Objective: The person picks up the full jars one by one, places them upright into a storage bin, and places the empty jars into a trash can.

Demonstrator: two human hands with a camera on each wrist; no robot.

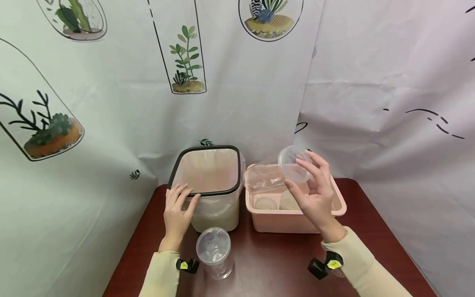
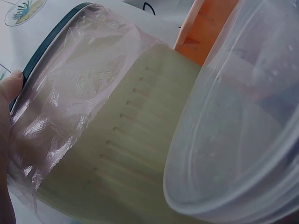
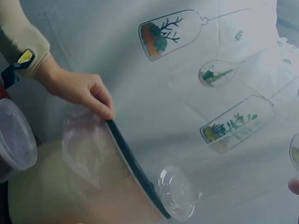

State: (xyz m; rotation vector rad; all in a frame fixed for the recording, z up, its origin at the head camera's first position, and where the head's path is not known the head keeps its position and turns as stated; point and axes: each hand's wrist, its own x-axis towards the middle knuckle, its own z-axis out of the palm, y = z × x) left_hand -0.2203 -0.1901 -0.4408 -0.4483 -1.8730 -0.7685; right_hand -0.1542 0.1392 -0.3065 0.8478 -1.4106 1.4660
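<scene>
My left hand (image 1: 178,214) grips the black rim (image 1: 204,194) of a pale bin (image 1: 215,216) lined with clear plastic film; its thumb shows at the rim in the left wrist view. My right hand (image 1: 317,198) is raised over the pink basin (image 1: 285,222). Between its thumb and fingers it holds a clear round plastic container (image 1: 291,165). In the right wrist view a clear round piece (image 3: 176,192) overlaps the bin's rim, and only one right fingertip (image 3: 294,185) shows. A clear lidded jar (image 1: 214,251) stands upright near my left wrist.
Two round tubs (image 1: 266,203) sit inside the basin, to the right of the bin. All of this stands on a dark red table (image 1: 274,260). A white cloth (image 1: 130,103) printed with potted plants hangs close behind and at the sides.
</scene>
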